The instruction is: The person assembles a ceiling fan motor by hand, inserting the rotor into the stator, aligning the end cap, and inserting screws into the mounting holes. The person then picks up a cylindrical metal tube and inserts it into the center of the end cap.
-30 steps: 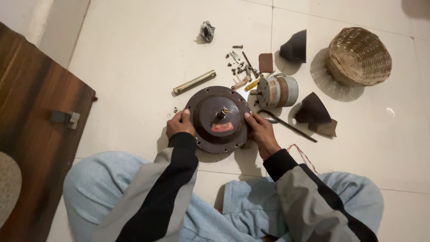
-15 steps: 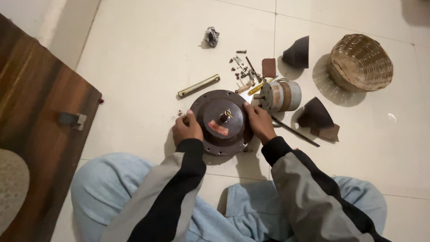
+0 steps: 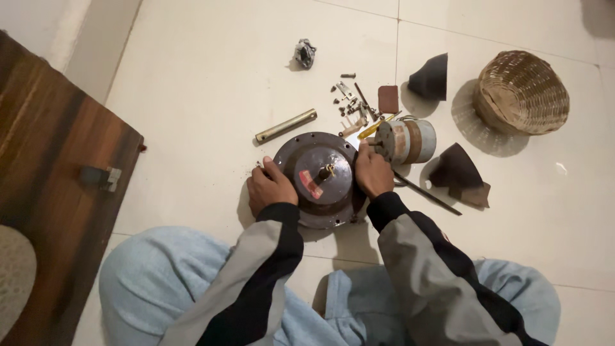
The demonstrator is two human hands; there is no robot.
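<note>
Both hands grip the round dark metal motor housing (image 3: 322,179) lying flat on the tiled floor (image 3: 192,96): left hand (image 3: 270,189) curled over its left rim, right hand (image 3: 373,173) clasping the right rim. It appears heavy and rigid, best held by the rim. Beyond lie a brass tube (image 3: 286,125), loose screws (image 3: 349,101) and a wicker basket (image 3: 521,93).

Home: tiled floor (image 3: 211,83); wicker basket (image 3: 521,93)

Dark grey motor housing (image 3: 320,179), red label; tan woven basket (image 3: 520,93).
</note>
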